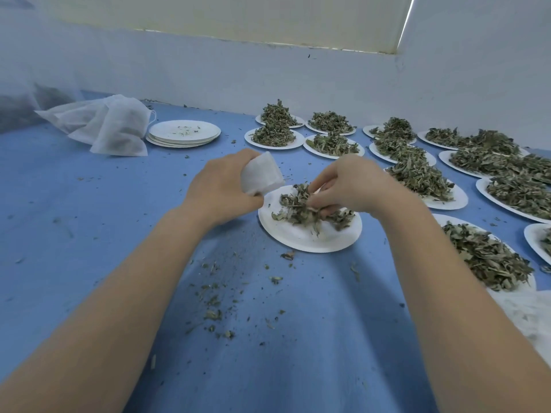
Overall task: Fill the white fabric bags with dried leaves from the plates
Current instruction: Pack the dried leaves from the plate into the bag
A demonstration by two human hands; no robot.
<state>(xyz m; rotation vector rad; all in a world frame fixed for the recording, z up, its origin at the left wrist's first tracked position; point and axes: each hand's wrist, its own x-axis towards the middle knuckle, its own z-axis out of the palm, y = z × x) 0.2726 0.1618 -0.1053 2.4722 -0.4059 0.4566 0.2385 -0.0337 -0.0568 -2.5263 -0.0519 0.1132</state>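
A white paper plate (301,239) lies on the blue cloth in front of me with a small heap of dried leaves (301,208) on it. My left hand (222,189) grips a small white fabric bag (261,174) just above the plate's left rim. My right hand (347,186) reaches down into the heap, its fingers curled round a bunch of leaves. Whether the bag's mouth is open is hidden from me.
Several plates heaped with dried leaves (420,177) fill the right side of the table. A stack of emptied plates (185,133) stands at the back, with filled white bags (113,126) piled to its left. Leaf crumbs (217,305) litter the blue cloth near me.
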